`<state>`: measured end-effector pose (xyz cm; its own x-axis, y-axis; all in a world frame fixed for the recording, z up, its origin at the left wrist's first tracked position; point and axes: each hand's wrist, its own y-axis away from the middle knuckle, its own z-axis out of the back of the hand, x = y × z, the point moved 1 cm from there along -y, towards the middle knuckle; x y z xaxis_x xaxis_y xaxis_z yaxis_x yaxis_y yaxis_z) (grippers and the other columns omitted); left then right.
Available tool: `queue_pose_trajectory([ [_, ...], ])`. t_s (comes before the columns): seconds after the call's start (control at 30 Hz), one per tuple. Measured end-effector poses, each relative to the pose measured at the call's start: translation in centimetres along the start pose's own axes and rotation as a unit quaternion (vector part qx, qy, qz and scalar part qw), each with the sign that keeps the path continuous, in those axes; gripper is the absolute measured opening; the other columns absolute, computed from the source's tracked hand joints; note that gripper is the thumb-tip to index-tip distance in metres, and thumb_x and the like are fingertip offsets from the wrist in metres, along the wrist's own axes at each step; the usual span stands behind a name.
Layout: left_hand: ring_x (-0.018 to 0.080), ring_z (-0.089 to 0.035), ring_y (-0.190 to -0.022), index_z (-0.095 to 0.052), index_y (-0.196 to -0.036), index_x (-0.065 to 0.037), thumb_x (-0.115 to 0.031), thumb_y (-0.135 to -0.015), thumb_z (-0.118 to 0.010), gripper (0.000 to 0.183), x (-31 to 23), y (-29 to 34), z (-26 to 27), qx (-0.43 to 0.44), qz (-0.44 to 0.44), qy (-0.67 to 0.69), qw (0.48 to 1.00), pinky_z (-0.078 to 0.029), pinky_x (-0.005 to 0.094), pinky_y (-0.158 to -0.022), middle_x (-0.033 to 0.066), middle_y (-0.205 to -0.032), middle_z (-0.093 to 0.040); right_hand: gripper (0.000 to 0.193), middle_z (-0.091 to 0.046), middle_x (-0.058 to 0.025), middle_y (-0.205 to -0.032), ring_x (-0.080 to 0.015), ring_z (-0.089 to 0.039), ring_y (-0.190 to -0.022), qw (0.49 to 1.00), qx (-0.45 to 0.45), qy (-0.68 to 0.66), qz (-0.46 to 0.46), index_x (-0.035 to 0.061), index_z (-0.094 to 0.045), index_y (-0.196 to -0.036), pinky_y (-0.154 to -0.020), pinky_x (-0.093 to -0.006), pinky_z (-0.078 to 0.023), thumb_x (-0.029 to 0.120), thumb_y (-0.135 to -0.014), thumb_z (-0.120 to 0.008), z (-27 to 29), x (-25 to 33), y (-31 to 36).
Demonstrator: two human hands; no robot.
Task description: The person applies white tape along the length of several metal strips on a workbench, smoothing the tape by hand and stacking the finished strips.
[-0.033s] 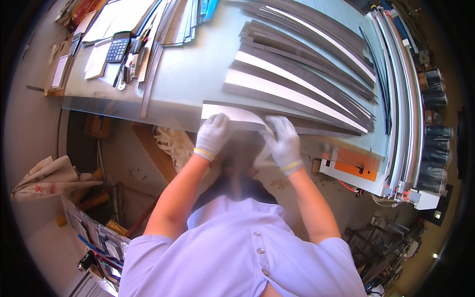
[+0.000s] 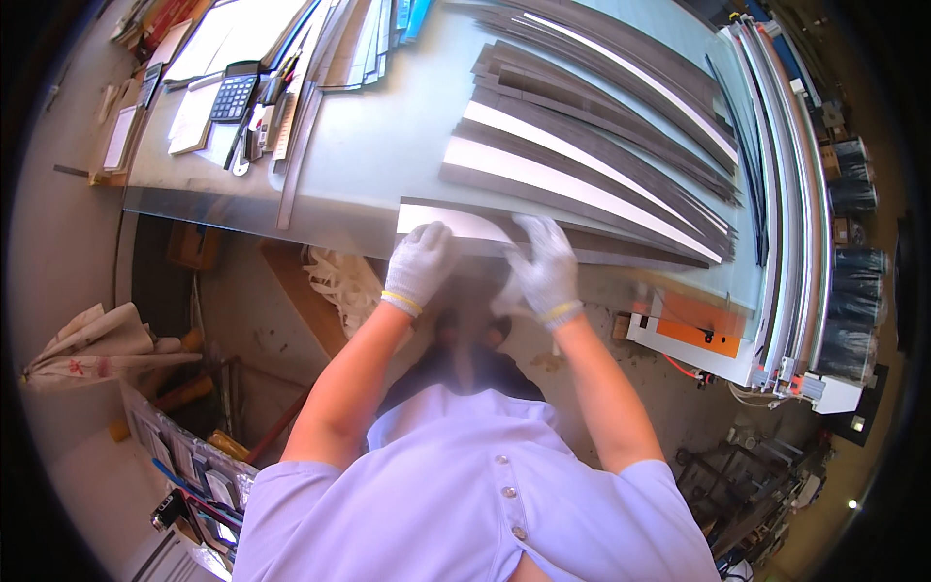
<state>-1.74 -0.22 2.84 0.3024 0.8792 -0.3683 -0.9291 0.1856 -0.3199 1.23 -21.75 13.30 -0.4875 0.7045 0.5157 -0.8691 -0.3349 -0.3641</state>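
A dark grey flat strip with a white band (image 2: 451, 219) along it lies at the near edge of the glass-topped table. My left hand (image 2: 420, 267), in a white knit glove, is closed over the near edge of this strip. My right hand (image 2: 545, 270), gloved alike, is closed with fingers pinched where the white band ends; to its right the strip shows dark. A pale, blurred thin white strip (image 2: 512, 294) hangs below the right hand, seemingly from its fingers. Beyond the hands lie several more dark strips (image 2: 582, 204), some with white bands.
The glass table (image 2: 359, 155) ends just before me. At its left are a calculator (image 2: 233, 98), papers and pens. A long metal-railed machine (image 2: 790, 242) stands right, with an orange panel (image 2: 693, 320). Below the table, a carton (image 2: 301, 291) holds curled pale strips (image 2: 341, 281).
My right hand has shifted slightly left and up, and the visible white band has become shorter at its right end. My left hand has hardly moved.
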Motion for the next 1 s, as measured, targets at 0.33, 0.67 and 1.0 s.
queue_pose_trajectory([
  [0.33, 0.0334, -0.063, -0.118, -0.067, -0.119, -0.001, -0.016, -0.080, -0.073, 0.042, 0.0, -0.1, 0.0, -0.010, -0.004, -0.005, 1.000, -0.054, 0.0440, -0.096, 0.0132, -0.127, -0.065, 0.016, -0.066, -0.0094, -0.096, -0.0293, -0.063, -0.095, 0.987, 0.088, 0.128, -0.042, 0.0120, -0.067, -0.098, -0.084, -0.0414, -0.050, 0.024, -0.087, -0.067, -13.1, -0.8, -2.2],
  [0.67, 0.0388, -0.059, -0.125, -0.064, -0.126, 0.004, -0.033, -0.073, -0.083, 0.067, 2.5, 0.3, -0.1, 0.002, 0.068, -0.067, 0.995, -0.049, 0.0476, -0.106, 0.0227, -0.133, -0.063, 0.002, -0.056, -0.0071, -0.079, -0.0265, -0.059, -0.078, 0.979, 0.014, 0.087, 0.186, 0.0114, -0.061, -0.081, -0.072, -0.0399, -0.048, 0.013, -0.079, -0.061, -11.9, 0.3, -1.5],
  [1.0, 0.0406, -0.057, -0.126, -0.061, -0.130, 0.009, -0.038, -0.070, -0.086, 0.081, 2.2, 0.3, 0.5, 0.014, 0.119, -0.095, 0.988, -0.044, 0.0470, -0.110, 0.0266, -0.136, -0.060, 0.008, -0.058, -0.0055, -0.082, -0.0236, -0.059, -0.081, 0.964, 0.071, 0.075, 0.246, 0.0116, -0.064, -0.086, -0.075, -0.0390, -0.047, 0.016, -0.082, -0.060, -12.0, -1.5, -1.3],
])
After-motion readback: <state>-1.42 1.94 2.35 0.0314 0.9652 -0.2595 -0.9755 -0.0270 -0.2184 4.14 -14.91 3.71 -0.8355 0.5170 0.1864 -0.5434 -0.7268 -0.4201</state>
